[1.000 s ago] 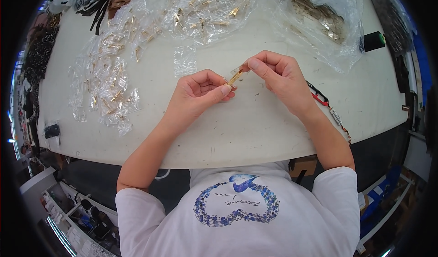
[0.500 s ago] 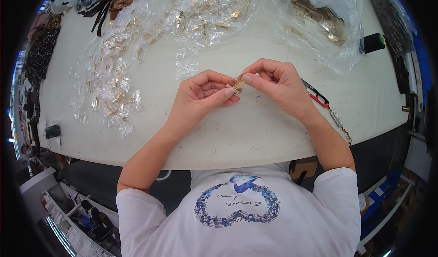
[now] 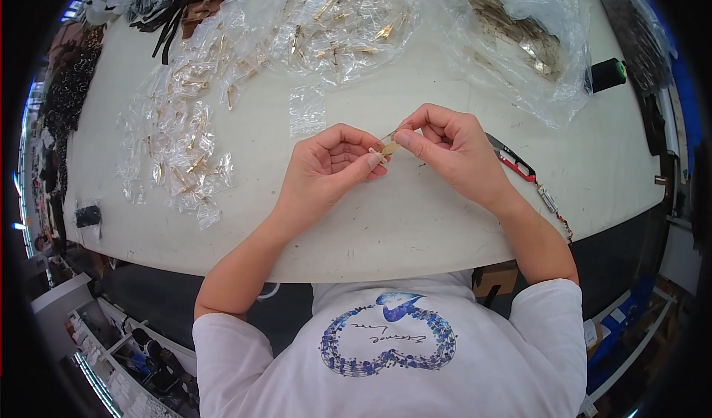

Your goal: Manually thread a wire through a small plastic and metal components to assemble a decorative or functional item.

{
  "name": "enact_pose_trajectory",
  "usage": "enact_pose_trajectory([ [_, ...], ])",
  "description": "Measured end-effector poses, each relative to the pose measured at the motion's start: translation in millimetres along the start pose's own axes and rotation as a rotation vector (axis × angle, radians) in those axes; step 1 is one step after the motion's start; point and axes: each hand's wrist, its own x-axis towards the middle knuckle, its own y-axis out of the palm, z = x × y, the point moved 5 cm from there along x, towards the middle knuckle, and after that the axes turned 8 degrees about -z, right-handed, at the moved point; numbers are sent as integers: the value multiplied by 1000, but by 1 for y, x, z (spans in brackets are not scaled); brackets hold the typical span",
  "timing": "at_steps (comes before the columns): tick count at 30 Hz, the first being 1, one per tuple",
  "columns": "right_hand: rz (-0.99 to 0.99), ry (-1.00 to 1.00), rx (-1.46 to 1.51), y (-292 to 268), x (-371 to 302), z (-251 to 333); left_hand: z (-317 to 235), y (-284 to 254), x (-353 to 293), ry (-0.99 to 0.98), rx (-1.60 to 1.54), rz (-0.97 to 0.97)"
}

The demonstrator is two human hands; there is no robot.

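Note:
Both hands meet over the table in front of me, pinching a small gold-coloured piece [image 3: 389,148] between them. My left hand [image 3: 324,167] holds its lower end between thumb and index finger, the other fingers curled behind. The upper end sits at the thumb and index fingertips of my right hand [image 3: 454,149]. Fingertips cover much of the piece, so its exact kind cannot be made out. Just beyond the left hand lies a flat clear plastic bag [image 3: 307,112]. A red and black hand tool [image 3: 512,160] lies beside my right wrist, partly behind it.
Many small clear bags with gold-coloured pieces [image 3: 189,147] spread across the table's left side. A large clear bag [image 3: 341,28] of similar pieces lies at the far middle, another plastic bag [image 3: 519,36] at far right. A dark thread spool [image 3: 608,75] and black straps [image 3: 174,25] lie farther out.
The fingertips have drawn slightly apart, and more of the gold-coloured piece shows between them. The whole view has shifted a little; both hands keep their pinch.

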Motion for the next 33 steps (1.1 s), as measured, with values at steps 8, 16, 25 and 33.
enact_pose_trajectory([
  [8,-42,22,107,2,2,-4,-2,2,-2,27,-36,-14],
  [16,-18,31,153,5,3,-8,-6,1,-3,109,-47,-58],
  [25,-34,-6,206,6,1,-7,-9,2,-4,93,-72,-64],
  [33,-44,4,178,6,1,-6,-9,2,-4,121,-84,-76],
])
